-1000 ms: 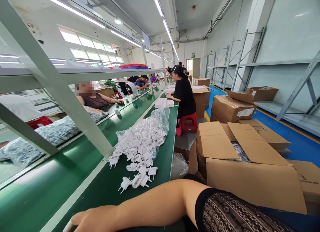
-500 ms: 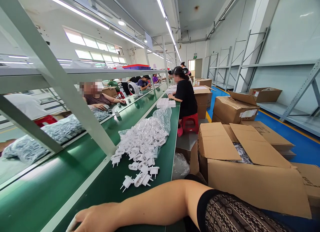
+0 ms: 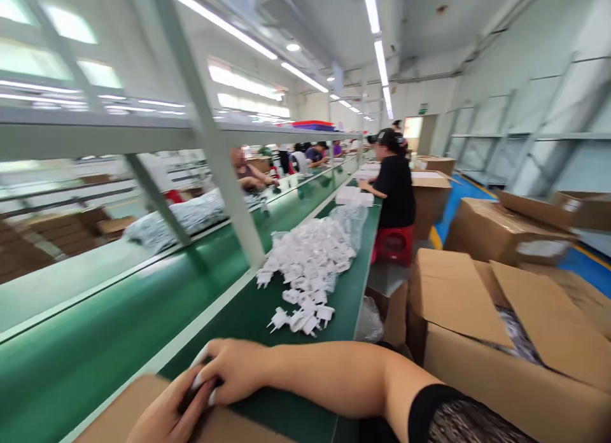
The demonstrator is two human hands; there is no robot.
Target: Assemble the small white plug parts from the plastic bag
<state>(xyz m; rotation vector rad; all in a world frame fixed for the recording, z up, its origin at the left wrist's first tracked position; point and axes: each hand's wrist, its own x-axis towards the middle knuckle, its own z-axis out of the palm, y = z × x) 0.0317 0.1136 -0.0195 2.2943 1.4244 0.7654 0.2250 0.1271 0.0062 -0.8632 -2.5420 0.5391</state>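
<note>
My right hand [image 3: 238, 368] reaches in from the right, low in the view, its fingers curled down against my left hand [image 3: 174, 408]. The two hands meet over the near end of the green bench. White shows at the fingertips; whether it is finger covers or a small held piece I cannot tell. What lies between the fingers is hidden and blurred. Brown cardboard [image 3: 114, 408] lies under and around my left hand. Beyond the hands is a heap of white two-pin plug pieces [image 3: 305, 258], spilling from a clear plastic bag [image 3: 351, 230], with several loose ones nearer me.
A pale metal upright [image 3: 233, 201] and shelf rise at the left, beside the green conveyor belt [image 3: 119, 316]. An open-flapped carton [image 3: 477, 360] stands close on the right. A co-worker in black [image 3: 396, 182] sits on a red stool farther along the bench.
The view has swung left, so the scene sits farther right. My left hand and the cardboard have come into view at the bottom, and my right hand now meets my left.
</note>
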